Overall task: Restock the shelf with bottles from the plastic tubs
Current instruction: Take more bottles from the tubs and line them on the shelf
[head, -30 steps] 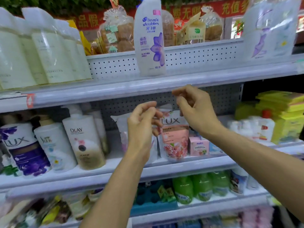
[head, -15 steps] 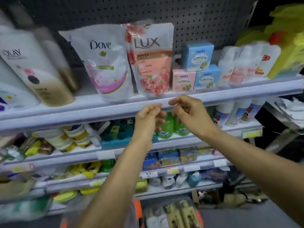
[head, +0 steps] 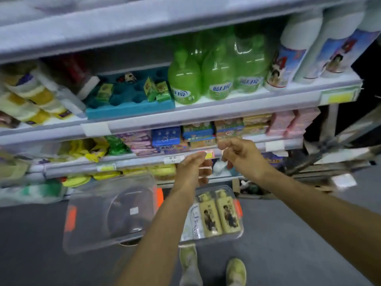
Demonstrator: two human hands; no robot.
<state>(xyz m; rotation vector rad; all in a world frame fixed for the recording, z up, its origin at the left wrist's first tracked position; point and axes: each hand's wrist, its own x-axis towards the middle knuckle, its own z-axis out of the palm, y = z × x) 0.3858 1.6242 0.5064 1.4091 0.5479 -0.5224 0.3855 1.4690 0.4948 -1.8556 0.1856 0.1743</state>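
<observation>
Hands (head: 218, 162) midair before the shelf (head: 185, 118), fingers loosely curled, gripping nothing, left (head: 193, 170) just beside right (head: 241, 155). Bottles (head: 218, 215) lying flat in the right tub (head: 237, 236) on the floor below, likely packed so for carrying. Left tub (head: 86, 234) apparently emptied. Probably poised for reaching down.

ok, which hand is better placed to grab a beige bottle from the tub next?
Probably left. The left hand hangs empty almost straight above the beige bottles in the tub; the right hand, also empty, sits higher and further right, by the shelf edge.
</observation>
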